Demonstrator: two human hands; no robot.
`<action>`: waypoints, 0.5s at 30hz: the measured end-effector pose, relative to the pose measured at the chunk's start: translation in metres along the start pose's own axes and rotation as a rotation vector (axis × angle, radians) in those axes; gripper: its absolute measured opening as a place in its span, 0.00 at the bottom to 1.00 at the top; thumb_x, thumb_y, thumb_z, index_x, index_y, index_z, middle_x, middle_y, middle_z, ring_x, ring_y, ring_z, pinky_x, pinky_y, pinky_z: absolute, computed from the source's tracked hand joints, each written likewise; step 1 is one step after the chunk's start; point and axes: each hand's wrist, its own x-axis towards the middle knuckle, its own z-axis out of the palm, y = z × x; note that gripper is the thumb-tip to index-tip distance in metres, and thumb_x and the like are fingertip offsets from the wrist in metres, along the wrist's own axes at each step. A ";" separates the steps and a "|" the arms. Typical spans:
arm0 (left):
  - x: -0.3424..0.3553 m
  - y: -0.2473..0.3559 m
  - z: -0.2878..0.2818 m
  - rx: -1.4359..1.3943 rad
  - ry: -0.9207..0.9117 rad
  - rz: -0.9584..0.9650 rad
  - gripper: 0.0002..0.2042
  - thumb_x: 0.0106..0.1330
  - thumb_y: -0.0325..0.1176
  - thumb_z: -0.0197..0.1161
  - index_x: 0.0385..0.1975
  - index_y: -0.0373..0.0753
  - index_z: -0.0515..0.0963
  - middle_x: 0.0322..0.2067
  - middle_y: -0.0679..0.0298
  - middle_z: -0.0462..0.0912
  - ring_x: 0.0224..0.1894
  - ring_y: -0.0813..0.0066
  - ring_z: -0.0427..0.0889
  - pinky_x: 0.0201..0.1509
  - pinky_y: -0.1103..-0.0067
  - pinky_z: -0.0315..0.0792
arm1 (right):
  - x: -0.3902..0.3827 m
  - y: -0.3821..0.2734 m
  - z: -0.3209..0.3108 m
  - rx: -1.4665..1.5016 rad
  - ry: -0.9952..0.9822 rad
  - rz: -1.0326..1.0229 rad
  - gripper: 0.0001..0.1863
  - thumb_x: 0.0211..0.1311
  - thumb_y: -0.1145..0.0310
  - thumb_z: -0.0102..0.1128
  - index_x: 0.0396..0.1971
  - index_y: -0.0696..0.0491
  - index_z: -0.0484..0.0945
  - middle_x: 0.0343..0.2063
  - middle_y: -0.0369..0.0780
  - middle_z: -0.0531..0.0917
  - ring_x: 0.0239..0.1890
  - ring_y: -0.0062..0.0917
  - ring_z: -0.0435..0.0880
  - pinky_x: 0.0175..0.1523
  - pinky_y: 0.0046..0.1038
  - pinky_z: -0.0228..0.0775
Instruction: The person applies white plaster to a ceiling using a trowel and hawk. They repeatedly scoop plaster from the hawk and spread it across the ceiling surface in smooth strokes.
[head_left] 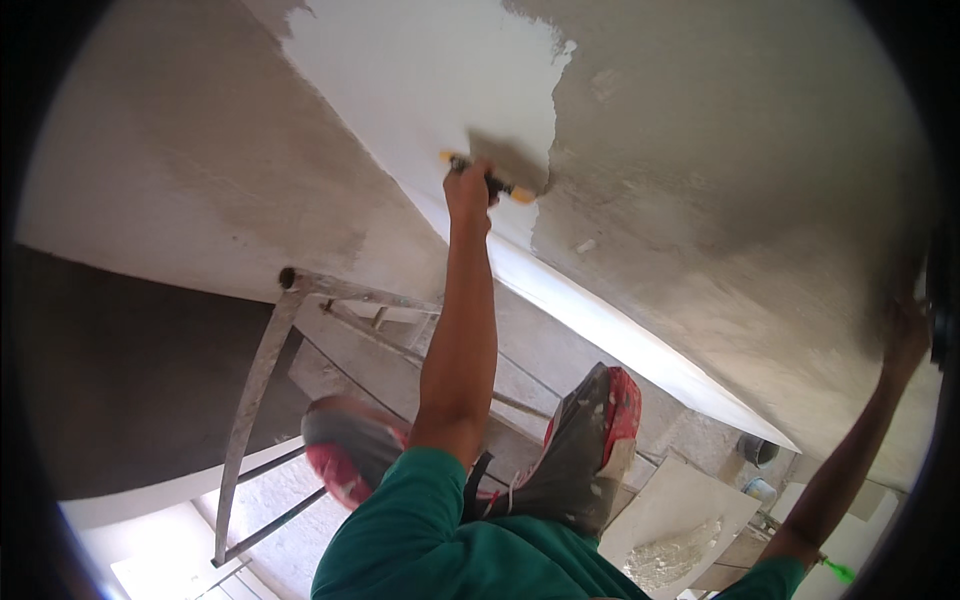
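Note:
Near the upper middle, my left hand [467, 190] is closed on a wide putty knife [516, 190] with yellow ends and a dark middle, held against the wall [700, 170] at the ragged edge between white coating [420, 60] and bare grey plaster. My right hand [905, 330] reaches up at the far right beside the shadowed wall and a dark object [938, 330] cut off by the image rim; its fingers are too dim to tell what they hold. My grey-and-red shoes [590, 440] stand on a scaffold [505, 405] below.
A metal scaffold frame [245, 420] rises at the left beside a dark wall band [140, 360]. Down at the lower right are a dark bucket [757, 450], a small pale container [760, 490], a board with white compound [680, 515] and a green object [835, 568].

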 end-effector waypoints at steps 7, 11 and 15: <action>-0.096 0.209 0.094 0.132 -0.134 0.192 0.10 0.57 0.34 0.57 0.26 0.32 0.72 0.22 0.58 0.76 0.20 0.68 0.77 0.18 0.77 0.69 | 0.005 0.024 -0.018 -0.903 -0.097 -0.399 0.28 0.41 0.76 0.67 0.47 0.40 0.79 0.38 0.47 0.79 0.34 0.33 0.80 0.38 0.26 0.75; -0.168 0.298 0.104 0.122 -0.232 0.374 0.10 0.59 0.36 0.54 0.19 0.40 0.69 0.15 0.63 0.71 0.15 0.71 0.72 0.17 0.78 0.65 | 0.001 -0.030 -0.004 -0.611 -0.048 -0.135 0.23 0.43 0.76 0.64 0.44 0.41 0.80 0.31 0.40 0.79 0.27 0.22 0.78 0.34 0.25 0.74; -0.159 0.261 0.067 0.107 -0.194 0.382 0.07 0.59 0.33 0.56 0.30 0.36 0.71 0.23 0.61 0.75 0.25 0.71 0.77 0.24 0.78 0.70 | 0.006 -0.026 -0.001 -0.532 -0.118 0.212 0.18 0.53 0.72 0.62 0.47 0.46 0.78 0.30 0.36 0.81 0.27 0.16 0.77 0.32 0.24 0.73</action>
